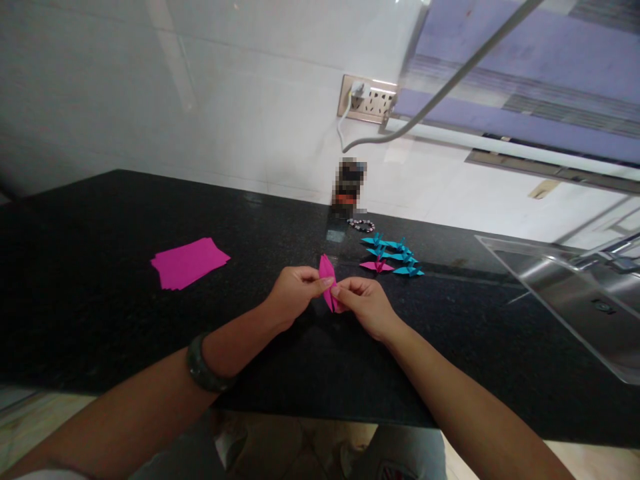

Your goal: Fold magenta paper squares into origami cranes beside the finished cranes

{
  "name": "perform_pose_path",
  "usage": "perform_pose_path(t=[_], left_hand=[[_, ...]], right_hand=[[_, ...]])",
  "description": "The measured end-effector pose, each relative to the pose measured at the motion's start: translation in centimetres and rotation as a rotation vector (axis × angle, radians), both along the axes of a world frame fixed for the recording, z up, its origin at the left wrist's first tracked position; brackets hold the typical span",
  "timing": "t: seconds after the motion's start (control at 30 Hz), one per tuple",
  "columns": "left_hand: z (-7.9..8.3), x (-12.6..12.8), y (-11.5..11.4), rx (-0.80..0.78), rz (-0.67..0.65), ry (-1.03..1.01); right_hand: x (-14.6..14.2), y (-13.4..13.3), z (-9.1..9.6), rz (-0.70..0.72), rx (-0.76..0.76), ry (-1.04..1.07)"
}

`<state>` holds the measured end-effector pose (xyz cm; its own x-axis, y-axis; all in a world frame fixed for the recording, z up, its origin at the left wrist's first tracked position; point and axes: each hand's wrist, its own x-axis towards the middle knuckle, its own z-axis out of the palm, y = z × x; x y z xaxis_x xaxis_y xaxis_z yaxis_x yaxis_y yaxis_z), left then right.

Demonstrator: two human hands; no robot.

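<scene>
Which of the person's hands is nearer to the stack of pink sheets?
Left. The left hand lies to the right of the pink sheets; the right hand is farther right, beyond the folded paper that both pinch.

The counter (100,220) is black speckled stone, polished and glossy. The folded pink piece (327,277) is thin matt paper with sharp creases; the stack of pink sheets (189,263) is the same flat, matt paper, and the teal cranes (395,252) are paper too. The sink (565,280) is brushed metal with a soft sheen. The wall tiles (225,100) are smooth, glossy white. The bangle (203,365) looks dark and polished
</scene>
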<state>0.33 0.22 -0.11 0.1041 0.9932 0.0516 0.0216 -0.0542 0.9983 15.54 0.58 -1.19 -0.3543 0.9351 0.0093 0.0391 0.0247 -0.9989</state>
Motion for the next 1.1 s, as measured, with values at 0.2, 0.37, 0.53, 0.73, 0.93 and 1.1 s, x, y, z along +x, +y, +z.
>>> perform_pose_path(t=[0.2,0.37,0.53,0.73,0.93,1.1], left_hand=[[0.2,0.1,0.0,-0.015,0.087,-0.025],[0.1,0.0,0.1,-0.006,0.122,-0.039],[0.0,-0.7,0.9,0.051,0.210,-0.077],[-0.1,-0.5,0.9,-0.026,0.178,-0.153],[0.1,0.5,-0.1,-0.036,0.082,-0.062],[0.7,0.7,-0.5,-0.026,0.040,-0.095]], right_hand=[[0.2,0.0,0.1,0.000,0.054,-0.117],[0.1,0.0,-0.1,-0.001,0.075,-0.139],[0.1,-0.1,-0.3,0.025,0.060,-0.157],[0.3,0.1,0.3,-0.014,-0.065,-0.003],[-0.3,-0.2,0.1,0.042,-0.089,0.032],[-0.4,-0.4,-0.4,0.042,-0.072,0.023]])
